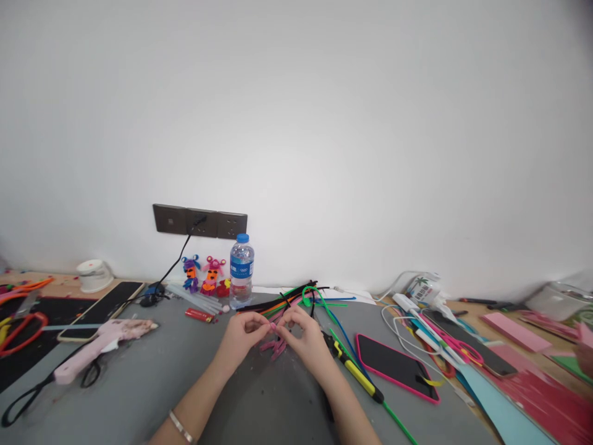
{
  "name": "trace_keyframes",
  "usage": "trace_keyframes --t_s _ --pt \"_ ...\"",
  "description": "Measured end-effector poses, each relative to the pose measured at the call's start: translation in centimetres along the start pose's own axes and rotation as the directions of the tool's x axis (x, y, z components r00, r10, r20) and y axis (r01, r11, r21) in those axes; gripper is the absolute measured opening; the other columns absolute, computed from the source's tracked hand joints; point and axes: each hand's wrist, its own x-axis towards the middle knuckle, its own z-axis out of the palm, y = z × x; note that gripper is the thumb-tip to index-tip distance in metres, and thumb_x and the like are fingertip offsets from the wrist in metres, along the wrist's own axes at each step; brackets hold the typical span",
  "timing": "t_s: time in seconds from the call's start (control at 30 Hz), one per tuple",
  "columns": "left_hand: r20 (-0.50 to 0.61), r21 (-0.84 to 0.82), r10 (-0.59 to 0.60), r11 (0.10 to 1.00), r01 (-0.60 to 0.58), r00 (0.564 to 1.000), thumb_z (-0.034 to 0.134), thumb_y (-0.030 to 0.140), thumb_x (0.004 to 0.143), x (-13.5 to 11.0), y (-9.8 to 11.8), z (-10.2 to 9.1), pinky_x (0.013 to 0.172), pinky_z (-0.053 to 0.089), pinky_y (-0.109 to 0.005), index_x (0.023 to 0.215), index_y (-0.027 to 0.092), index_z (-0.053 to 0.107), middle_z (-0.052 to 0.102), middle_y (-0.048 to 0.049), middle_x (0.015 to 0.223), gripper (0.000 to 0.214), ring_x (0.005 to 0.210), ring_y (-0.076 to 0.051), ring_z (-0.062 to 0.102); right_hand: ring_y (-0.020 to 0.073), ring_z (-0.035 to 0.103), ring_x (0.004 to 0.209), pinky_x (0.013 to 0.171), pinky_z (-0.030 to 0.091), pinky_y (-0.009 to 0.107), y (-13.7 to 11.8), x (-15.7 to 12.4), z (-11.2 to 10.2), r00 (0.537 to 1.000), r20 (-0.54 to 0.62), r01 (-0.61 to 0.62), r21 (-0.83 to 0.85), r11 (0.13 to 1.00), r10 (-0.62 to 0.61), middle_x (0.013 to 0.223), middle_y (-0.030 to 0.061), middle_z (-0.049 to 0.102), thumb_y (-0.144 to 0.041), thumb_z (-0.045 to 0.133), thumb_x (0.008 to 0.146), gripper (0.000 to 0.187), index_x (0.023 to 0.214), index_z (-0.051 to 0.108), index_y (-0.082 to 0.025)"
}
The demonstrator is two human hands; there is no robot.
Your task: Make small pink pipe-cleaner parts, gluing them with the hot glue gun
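Observation:
In the middle of the grey mat, my left hand (248, 337) and my right hand (301, 337) meet fingertip to fingertip. Both pinch a small pink pipe-cleaner piece (277, 349), whose bent ends hang below the fingers; its upper part is mostly hidden. Just behind the hands lies a loose bundle of coloured pipe cleaners (290, 300) in black, orange, green and pink. Yellow-and-black pliers (359, 376) rest beside my right forearm. Two small fuzzy figures, one blue-purple (190, 275) and one pink (213, 275), stand by the wall to the left.
A water bottle (241, 275) stands behind my left hand, near a red lighter (199, 315) and clear glue sticks (197, 300). A pink glue gun (99, 349) lies left. Right are a pink-rimmed phone (397, 368), cables, pink scissors (463, 351) and coloured sheets (542, 389).

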Motion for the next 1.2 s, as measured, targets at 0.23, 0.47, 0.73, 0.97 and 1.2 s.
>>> trace_keyframes --t_s 0.23,0.47,0.73,0.97,1.2 --pt "0.001 0.014 0.009 1.0 -0.009 1.0 0.077 0.032 0.068 0.1 -0.2 -0.1 0.053 0.044 -0.022 0.069 0.013 0.07 0.076 -0.0069 0.065 0.021 0.056 -0.016 0.064 0.0191 0.055 0.074 0.068 0.043 0.029 0.0 0.0 0.0 1.0 0.004 0.004 -0.008 1.0 -0.004 0.075 0.0028 0.061 -0.02 0.064 0.083 0.014 0.069 0.063 -0.02" --pt "0.014 0.002 0.01 1.0 -0.01 1.0 0.077 0.033 0.069 0.1 -0.3 -0.2 0.053 0.044 -0.022 0.071 0.013 0.07 0.077 -0.0072 0.067 0.021 0.057 -0.017 0.066 0.0205 0.057 0.078 0.071 0.044 0.03 0.1 0.0 0.0 1.0 0.011 0.004 -0.025 1.0 -0.004 0.078 0.0039 0.062 -0.021 0.063 0.084 0.015 0.07 0.063 -0.02" --pt "0.023 -0.059 0.0 0.998 0.001 1.0 0.076 0.042 0.07 0.1 0.2 0.0 0.06 0.052 -0.026 0.076 0.016 0.066 0.077 -0.0066 0.071 0.029 0.066 -0.02 0.071 0.0213 0.06 0.08 0.074 0.045 0.032 -0.3 0.0 -0.1 0.997 -0.024 0.068 -0.081 0.994 -0.071 0.08 0.004 0.064 -0.02 0.062 0.085 0.014 0.072 0.064 -0.02" --pt "-0.005 -0.21 -0.057 0.976 0.055 0.998 0.074 0.056 0.067 -0.1 0.8 0.3 0.063 0.055 -0.029 0.075 0.021 0.054 0.073 -0.0015 0.063 0.042 0.064 -0.021 0.071 0.0216 0.059 0.081 0.074 0.045 0.032 -0.3 0.1 -0.1 0.993 -0.024 0.11 -0.143 0.984 -0.114 0.081 0.0045 0.065 -0.018 0.061 0.086 0.014 0.072 0.064 -0.021" --pt "-0.003 -0.171 -0.041 0.984 0.04 0.999 0.078 0.052 0.064 -0.1 0.8 0.4 0.062 0.05 -0.025 0.068 0.02 0.05 0.063 0.0042 0.06 0.043 0.064 -0.016 0.065 0.022 0.058 0.087 0.077 0.04 0.034 -0.7 -0.1 0.0 0.987 -0.036 0.147 -0.236 0.961 -0.159 0.085 0.0028 0.064 -0.009 0.063 0.081 0.013 0.077 0.064 -0.022"
